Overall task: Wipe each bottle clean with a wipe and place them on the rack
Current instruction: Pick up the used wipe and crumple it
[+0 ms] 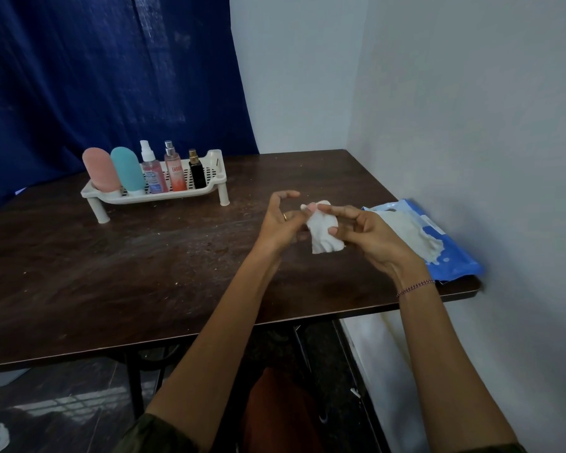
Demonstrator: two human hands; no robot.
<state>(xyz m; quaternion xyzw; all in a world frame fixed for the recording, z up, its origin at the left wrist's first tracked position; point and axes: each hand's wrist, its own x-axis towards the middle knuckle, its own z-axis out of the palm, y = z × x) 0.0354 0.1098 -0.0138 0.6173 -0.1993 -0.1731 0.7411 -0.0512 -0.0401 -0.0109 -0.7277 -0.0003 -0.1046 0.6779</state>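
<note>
A white wipe (324, 235) hangs crumpled between my two hands above the middle of the table. My right hand (370, 237) pinches it between thumb and forefinger. My left hand (283, 220) holds its upper edge with a fingertip poking through, the forefinger arched above. At the back left stands the cream rack (214, 183) with several bottles upright in it: a pink bottle (100, 170), a teal bottle (128, 170), a clear spray bottle (151, 168), a pink perfume spray (174, 168) and a small black bottle (196, 171).
A blue wipes pack (451, 256) lies at the table's right edge by the white wall, a wipe (412, 235) spilling from its top. The dark wooden table (111, 273) is dusty. A blue curtain hangs behind.
</note>
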